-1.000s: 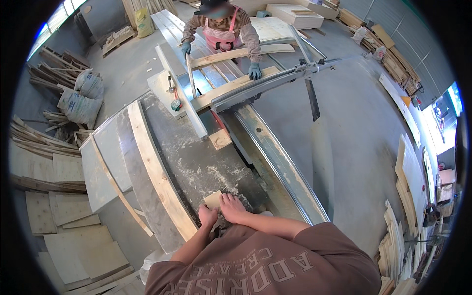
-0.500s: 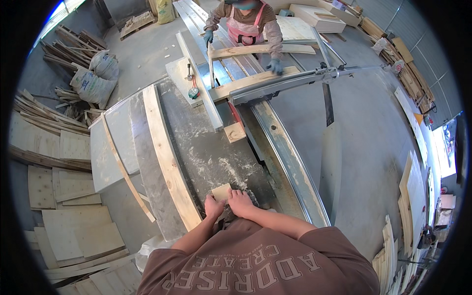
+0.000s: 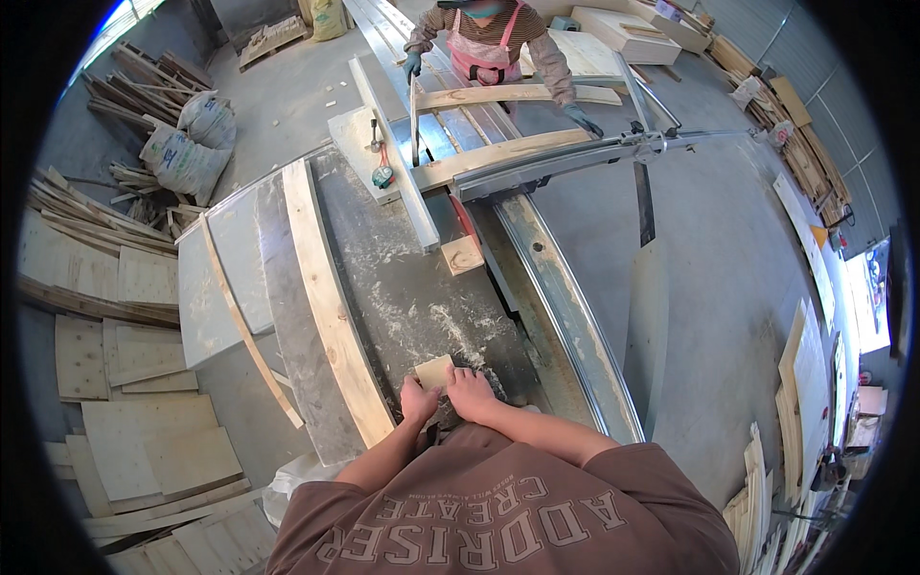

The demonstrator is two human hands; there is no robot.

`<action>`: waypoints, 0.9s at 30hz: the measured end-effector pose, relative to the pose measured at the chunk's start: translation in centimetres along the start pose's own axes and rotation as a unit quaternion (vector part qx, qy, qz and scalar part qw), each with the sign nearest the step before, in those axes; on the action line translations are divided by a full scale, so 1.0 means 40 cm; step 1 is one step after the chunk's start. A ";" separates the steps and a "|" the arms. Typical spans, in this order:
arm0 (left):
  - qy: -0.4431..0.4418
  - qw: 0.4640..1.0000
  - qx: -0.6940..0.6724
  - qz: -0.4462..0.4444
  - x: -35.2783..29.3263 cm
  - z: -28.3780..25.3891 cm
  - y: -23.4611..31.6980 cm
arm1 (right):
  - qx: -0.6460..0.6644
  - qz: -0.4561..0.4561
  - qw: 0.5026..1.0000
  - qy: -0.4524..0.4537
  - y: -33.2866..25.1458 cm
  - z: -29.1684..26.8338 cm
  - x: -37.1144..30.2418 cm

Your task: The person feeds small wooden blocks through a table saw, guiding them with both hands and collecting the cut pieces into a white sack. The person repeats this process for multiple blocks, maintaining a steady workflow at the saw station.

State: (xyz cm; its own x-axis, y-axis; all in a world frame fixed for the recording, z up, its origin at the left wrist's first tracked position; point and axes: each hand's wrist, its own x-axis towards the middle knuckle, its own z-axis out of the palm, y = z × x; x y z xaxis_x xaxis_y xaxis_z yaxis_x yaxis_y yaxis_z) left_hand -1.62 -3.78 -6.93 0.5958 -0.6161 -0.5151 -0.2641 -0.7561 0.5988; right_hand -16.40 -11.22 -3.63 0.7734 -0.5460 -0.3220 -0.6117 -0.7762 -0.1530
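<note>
At the near end of the dark saw table (image 3: 383, 278), I hold a small pale wooden block (image 3: 434, 371) between both hands. My left hand (image 3: 419, 399) is closed on its left side. Fingers of my right hand (image 3: 470, 393) press on its right side. Part of the block is hidden behind my fingers. Farther along the table, another wooden block (image 3: 463, 255) lies beside a red strip (image 3: 463, 217) and the table slot. Left of my hands runs a long pale plank (image 3: 331, 297), lying lengthwise on the table.
Across the table stands a person (image 3: 489, 48) in gloves, holding a stick over a wooden board (image 3: 503, 156) by the metal fence (image 3: 546, 163). A metal rail (image 3: 565, 307) runs along the right. A thin wood strip (image 3: 251, 326) and stacked panels (image 3: 158, 441) lie left.
The other person's glove on the right side has moved right, from the board toward the metal fence. My hands stay on the block, nearly still. The view has shifted slightly.
</note>
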 end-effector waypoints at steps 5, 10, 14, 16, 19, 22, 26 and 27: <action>-0.004 1.000 0.001 -0.007 -0.002 -0.003 0.007 | -0.002 0.005 1.000 -0.006 -0.001 0.001 0.002; -0.006 1.000 -0.005 -0.010 0.001 -0.002 0.000 | 0.021 0.012 0.999 -0.026 -0.002 -0.007 0.004; -0.008 1.000 0.000 -0.008 0.000 -0.003 0.004 | 0.023 0.017 0.999 -0.021 -0.001 0.002 0.006; -0.006 1.000 0.001 -0.007 0.001 -0.002 -0.001 | 0.023 0.016 0.999 -0.027 -0.004 -0.010 0.004; -0.006 1.000 0.000 -0.006 0.000 -0.002 0.000 | 0.026 0.014 0.999 -0.028 -0.003 -0.018 0.002; -0.005 1.000 -0.003 -0.003 0.001 0.000 -0.002 | 0.029 0.015 0.999 -0.026 -0.003 -0.015 0.001; -0.002 1.000 -0.008 0.002 0.008 0.008 -0.016 | 0.028 0.013 0.999 -0.027 -0.007 -0.024 -0.001; -0.003 1.000 -0.010 0.002 0.007 0.007 -0.014 | 0.029 0.014 0.999 -0.028 -0.007 -0.023 -0.001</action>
State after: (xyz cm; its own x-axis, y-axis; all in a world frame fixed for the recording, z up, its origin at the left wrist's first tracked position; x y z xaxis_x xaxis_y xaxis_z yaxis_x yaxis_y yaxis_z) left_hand -1.50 -3.60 -7.58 0.5894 -0.6212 -0.5164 -0.2523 -0.7488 0.6129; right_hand -16.11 -11.29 -2.72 0.7471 -0.5471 -0.3775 -0.6421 -0.7409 -0.1968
